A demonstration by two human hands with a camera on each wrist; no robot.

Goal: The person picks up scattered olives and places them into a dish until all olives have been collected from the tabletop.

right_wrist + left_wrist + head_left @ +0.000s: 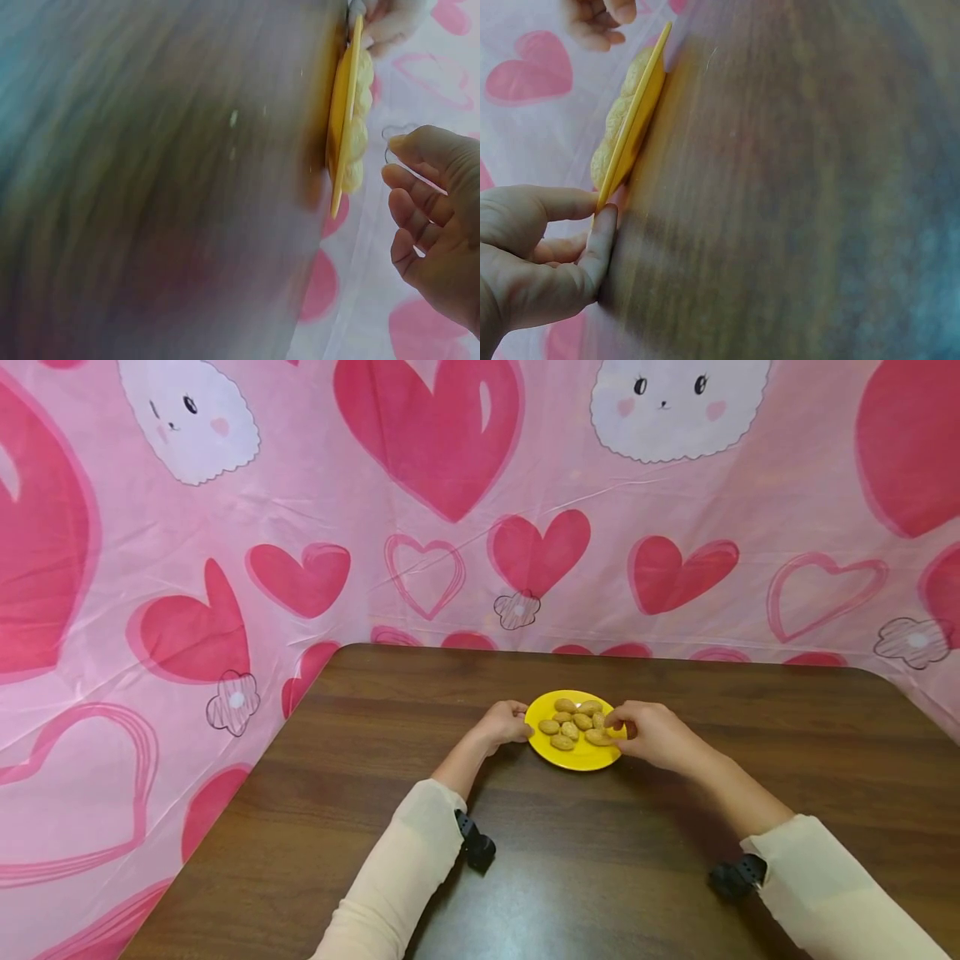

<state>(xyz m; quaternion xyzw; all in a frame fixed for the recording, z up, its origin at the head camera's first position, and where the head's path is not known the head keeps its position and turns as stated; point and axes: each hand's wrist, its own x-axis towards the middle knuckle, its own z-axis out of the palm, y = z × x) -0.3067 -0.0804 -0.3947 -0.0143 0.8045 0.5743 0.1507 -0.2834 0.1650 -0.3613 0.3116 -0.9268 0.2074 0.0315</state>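
Observation:
A round yellow plate (573, 761) lies on the brown wooden table. On it rest several oval, tan, rough-surfaced pieces that look like nuts in their shells (562, 742). My left hand (504, 724) pinches the plate's left rim; in the left wrist view the thumb and a finger (570, 202) meet on either side of that edge. Over the plate's right side is my right hand (660, 735), its fingers loosely bent. The right wrist view shows that hand (442, 217) apart from the plate (343, 112), with nothing between thumb and fingertips.
A pink cloth (442, 585) printed with hearts hangs behind and to the left of the table (337, 835). Black wrist cameras sit on the left sleeve (397, 868) and the right sleeve (832, 893).

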